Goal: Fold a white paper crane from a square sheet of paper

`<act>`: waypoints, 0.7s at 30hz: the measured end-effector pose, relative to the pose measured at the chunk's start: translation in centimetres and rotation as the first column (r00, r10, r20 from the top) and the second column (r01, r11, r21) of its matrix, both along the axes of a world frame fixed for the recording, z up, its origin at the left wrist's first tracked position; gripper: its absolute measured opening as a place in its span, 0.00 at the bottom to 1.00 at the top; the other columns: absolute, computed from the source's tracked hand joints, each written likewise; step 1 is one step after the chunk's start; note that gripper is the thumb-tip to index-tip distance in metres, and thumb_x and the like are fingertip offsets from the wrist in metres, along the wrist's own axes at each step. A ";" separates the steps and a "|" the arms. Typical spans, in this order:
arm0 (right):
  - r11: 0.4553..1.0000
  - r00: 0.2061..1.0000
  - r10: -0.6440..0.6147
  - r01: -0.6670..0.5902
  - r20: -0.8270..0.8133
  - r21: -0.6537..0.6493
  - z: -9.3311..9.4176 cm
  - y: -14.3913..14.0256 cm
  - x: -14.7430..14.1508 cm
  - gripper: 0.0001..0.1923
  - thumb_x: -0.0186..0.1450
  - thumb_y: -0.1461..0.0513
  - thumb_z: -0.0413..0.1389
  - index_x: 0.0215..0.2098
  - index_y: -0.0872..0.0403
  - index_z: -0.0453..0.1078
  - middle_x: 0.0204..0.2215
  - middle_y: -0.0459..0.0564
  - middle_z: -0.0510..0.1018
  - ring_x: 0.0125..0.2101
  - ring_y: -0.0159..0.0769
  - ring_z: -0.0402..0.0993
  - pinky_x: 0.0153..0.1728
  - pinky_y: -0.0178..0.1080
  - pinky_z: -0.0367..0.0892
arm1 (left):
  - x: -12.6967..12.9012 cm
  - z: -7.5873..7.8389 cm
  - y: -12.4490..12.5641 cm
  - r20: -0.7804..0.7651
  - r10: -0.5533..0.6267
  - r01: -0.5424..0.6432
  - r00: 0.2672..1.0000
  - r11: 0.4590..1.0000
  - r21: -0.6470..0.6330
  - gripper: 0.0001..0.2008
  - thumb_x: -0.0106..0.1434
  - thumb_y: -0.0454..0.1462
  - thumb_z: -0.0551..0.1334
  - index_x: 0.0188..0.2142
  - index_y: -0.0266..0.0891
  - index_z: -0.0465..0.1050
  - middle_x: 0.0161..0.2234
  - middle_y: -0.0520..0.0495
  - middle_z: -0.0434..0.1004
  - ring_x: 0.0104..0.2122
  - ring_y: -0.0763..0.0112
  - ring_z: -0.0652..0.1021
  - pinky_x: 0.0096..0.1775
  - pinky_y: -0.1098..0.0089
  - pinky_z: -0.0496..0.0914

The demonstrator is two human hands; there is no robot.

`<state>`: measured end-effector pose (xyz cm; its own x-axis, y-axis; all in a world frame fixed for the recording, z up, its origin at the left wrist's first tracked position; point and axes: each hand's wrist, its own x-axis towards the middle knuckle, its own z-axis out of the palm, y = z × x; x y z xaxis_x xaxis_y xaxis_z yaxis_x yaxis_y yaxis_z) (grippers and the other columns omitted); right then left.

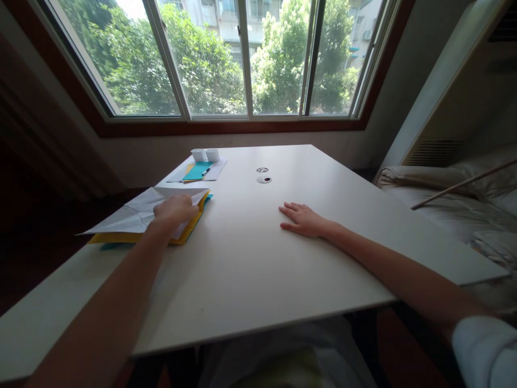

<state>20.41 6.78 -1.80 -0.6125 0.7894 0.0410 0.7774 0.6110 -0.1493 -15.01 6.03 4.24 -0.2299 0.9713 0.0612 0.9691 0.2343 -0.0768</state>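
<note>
On the left of the white table (pixel 242 258), my left hand (pixel 175 210) is closed on a creased stack of paper sheets. White paper (pixel 133 207) forms the top of the stack. Beneath it show the edges of yellow paper (pixel 117 237) and teal paper (pixel 117 246). The fingertips of this hand are partly hidden. My right hand (pixel 302 218) lies flat on the tabletop, right of the middle, fingers spread and holding nothing.
Farther back on the left are two small white containers (pixel 205 155), a teal sheet (pixel 197 171) over yellow and white paper, and a dark pen (pixel 206 171). Two round inserts (pixel 264 179) sit mid-table. A pale sofa (pixel 444 188) stands at the right; windows (pixel 246 59) are ahead.
</note>
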 end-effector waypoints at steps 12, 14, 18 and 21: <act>1.000 1.000 -0.006 0.006 -0.005 0.006 0.0 0.0 0.0 0.38 0.63 0.41 0.38 0.63 0.55 0.50 0.63 0.59 0.51 0.62 0.48 0.46 0.58 0.48 0.46 | 3.8 2.3 -2.6 -0.331 -0.040 0.191 0.943 0.879 0.438 0.20 0.66 0.38 0.38 0.41 0.30 0.66 0.37 0.37 0.71 0.34 0.59 0.71 0.30 0.66 0.62; 1.000 1.000 0.001 -0.001 -0.006 0.018 -0.1 0.0 0.0 0.38 0.63 0.42 0.39 0.63 0.55 0.51 0.62 0.59 0.52 0.61 0.48 0.47 0.58 0.48 0.47 | 5.4 2.3 -3.0 -0.371 -0.115 0.282 0.921 0.855 0.435 0.18 0.66 0.38 0.41 0.40 0.32 0.66 0.36 0.39 0.72 0.34 0.60 0.71 0.29 0.67 0.61; 0.996 0.999 0.006 -0.002 -0.047 0.086 0.1 0.3 0.4 0.33 0.64 0.45 0.40 0.60 0.55 0.56 0.61 0.57 0.55 0.60 0.47 0.50 0.58 0.48 0.48 | 8.6 1.6 -3.4 -0.379 -0.309 0.449 0.872 0.811 0.374 0.15 0.65 0.35 0.43 0.35 0.35 0.67 0.35 0.40 0.72 0.35 0.60 0.72 0.27 0.67 0.61; 0.977 0.988 -0.056 0.084 -0.146 0.194 0.8 0.8 1.2 0.29 0.66 0.48 0.41 0.58 0.55 0.58 0.59 0.56 0.59 0.59 0.46 0.50 0.58 0.48 0.49 | 10.5 0.8 -3.8 -0.346 -0.498 0.598 0.795 0.740 0.308 0.13 0.63 0.35 0.46 0.33 0.36 0.69 0.35 0.41 0.72 0.38 0.59 0.72 0.30 0.66 0.63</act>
<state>21.56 7.55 -1.02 -0.5334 0.7974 0.2822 0.7995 0.5842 -0.1397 -4.52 2.27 5.01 0.4040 0.8056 0.4333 0.9028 -0.2749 -0.3307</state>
